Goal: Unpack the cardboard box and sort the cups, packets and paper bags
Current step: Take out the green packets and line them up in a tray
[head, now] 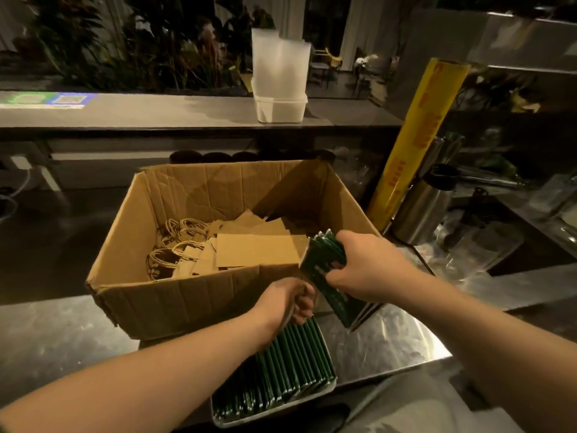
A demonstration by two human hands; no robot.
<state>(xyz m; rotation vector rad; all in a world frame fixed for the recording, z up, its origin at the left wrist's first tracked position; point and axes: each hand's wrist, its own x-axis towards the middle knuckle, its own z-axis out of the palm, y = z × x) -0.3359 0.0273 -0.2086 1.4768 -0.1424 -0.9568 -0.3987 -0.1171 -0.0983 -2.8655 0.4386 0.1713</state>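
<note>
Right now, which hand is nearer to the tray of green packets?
Left. The left hand is over the tray's far end; the right hand holds a bundle of packets higher, beside the box.

Dim, warm yellow light from above. Box [175,295] floor lit; its right inner wall in shadow. Patchy glare on steel counter [387,339] right of box. Behind box: dark, white stack [279,73] smeared. Frame edges bow; corners soft.
</note>
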